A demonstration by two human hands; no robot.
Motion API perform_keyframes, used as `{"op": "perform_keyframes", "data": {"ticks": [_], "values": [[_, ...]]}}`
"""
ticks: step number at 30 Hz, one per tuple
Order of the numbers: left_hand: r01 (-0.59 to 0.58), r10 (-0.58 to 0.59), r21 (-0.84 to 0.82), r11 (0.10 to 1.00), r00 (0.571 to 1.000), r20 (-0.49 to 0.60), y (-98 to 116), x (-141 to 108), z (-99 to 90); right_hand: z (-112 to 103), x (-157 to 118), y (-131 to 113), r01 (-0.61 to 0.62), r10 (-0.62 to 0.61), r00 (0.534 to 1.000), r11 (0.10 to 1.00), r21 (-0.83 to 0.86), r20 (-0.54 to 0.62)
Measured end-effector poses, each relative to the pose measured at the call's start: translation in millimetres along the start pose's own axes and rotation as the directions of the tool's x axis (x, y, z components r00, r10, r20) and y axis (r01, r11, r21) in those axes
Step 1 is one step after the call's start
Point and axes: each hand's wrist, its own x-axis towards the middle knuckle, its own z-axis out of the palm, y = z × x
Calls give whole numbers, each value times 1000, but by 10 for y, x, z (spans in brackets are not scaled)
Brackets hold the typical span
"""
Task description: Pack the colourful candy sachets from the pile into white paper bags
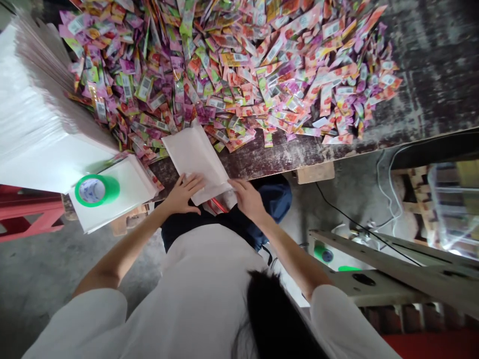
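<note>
A white paper packet or bag (200, 157) lies at the table's front edge, tilted, its near end reaching over my lap. My left hand (184, 193) rests flat on its lower left part with the fingers stretched out. At the lower right corner my right hand (247, 198) pinches the packet's edge; its fingers are pressed together. Just past the packet spreads a large heap of small, colourful printed sachets (239, 75), in pink, orange, green and purple.
Tall stacks of white packets (41, 124) stand at the left. Green tape (97, 189) sits on a smaller white stack (138, 182). A red stool (30, 212) is at far left. A metal frame (374, 286), a cable (344, 214) and wooden pallets (413, 199) are at right.
</note>
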Motion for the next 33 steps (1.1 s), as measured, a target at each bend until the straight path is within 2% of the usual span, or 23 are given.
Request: {"op": "perform_keyframes", "data": {"ticks": [2, 3, 5, 7, 8, 10, 12, 13, 15, 16, 17, 18, 19, 21, 22, 23, 26, 28, 29, 30, 31, 32, 33], "values": [[32, -31, 27, 999, 999, -16, 4, -3, 95, -173, 197, 155, 236, -225, 971, 950, -203, 76], [61, -60, 38, 997, 997, -39, 14, -2, 138, -215, 325, 226, 356, -321, 931, 904, -237, 173], [120, -115, 47, 992, 990, -85, 36, -1, 202, -235, 586, 356, 536, -444, 821, 817, -214, 360], [149, -145, 32, 988, 984, -106, 42, -11, 228, -220, 797, 467, 620, -497, 727, 772, -141, 474], [154, -152, 15, 988, 982, -109, 37, -22, 227, -213, 872, 514, 632, -507, 697, 768, -102, 507], [148, -152, -43, 988, 982, -114, 15, -60, 211, -207, 962, 589, 615, -507, 674, 788, -29, 537], [145, -162, -129, 981, 978, -133, -2, -107, 191, -195, 981, 633, 559, -503, 692, 827, 58, 518], [156, -184, -180, 971, 971, -153, -2, -129, 186, -177, 969, 641, 509, -495, 726, 854, 111, 478], [219, -290, -294, 930, 930, -225, 22, -158, 189, -110, 919, 628, 358, -418, 840, 906, 226, 345], [271, -376, -353, 896, 885, -275, 45, -162, 194, -62, 886, 606, 262, -337, 902, 924, 278, 271], [327, -472, -411, 851, 821, -323, 72, -156, 201, -7, 855, 576, 160, -232, 951, 934, 320, 202], [386, -568, -464, 797, 739, -362, 101, -140, 207, 50, 827, 539, 58, -116, 982, 935, 349, 147], [442, -655, -509, 739, 649, -387, 126, -115, 210, 105, 808, 498, -36, -3, 994, 930, 365, 107], [534, -777, -568, 627, 480, -407, 155, -40, 208, 197, 802, 412, -179, 172, 984, 920, 350, 50], [563, -811, -584, 584, 421, -406, 154, 3, 203, 230, 815, 375, -220, 223, 974, 920, 323, 28], [582, -834, -597, 552, 378, -403, 141, 46, 197, 253, 838, 345, -242, 249, 968, 926, 289, 12], [582, -872, -651, 487, 286, -397, 45, 143, 159, 273, 932, 298, -256, 268, 963, 938, 235, -21], [569, -888, -684, 456, 245, -389, -35, 171, 100, 270, 984, 273, -264, 290, 956, 912, 314, -38], [561, -895, -700, 443, 233, -380, -70, 177, 56, 269, 1002, 252, -267, 299, 954, 891, 368, -30], [548, -907, -723, 421, 240, -346, -97, 180, 3, 273, 1017, 221, -275, 305, 952, 864, 423, -5], [526, -920, -757, 388, 266, -287, -113, 181, -57, 279, 1031, 180, -289, 308, 951, 833, 472, 39], [490, -938, -812, 318, 290, -192, -117, 179, -119, 285, 1045, 131, -324, 312, 943, 796, 511, 112], [442, -935, -876, 194, 354, -28, -108, 175, -180, 287, 1061, 76, -372, 326, 927, 736, 566, 186]]}}
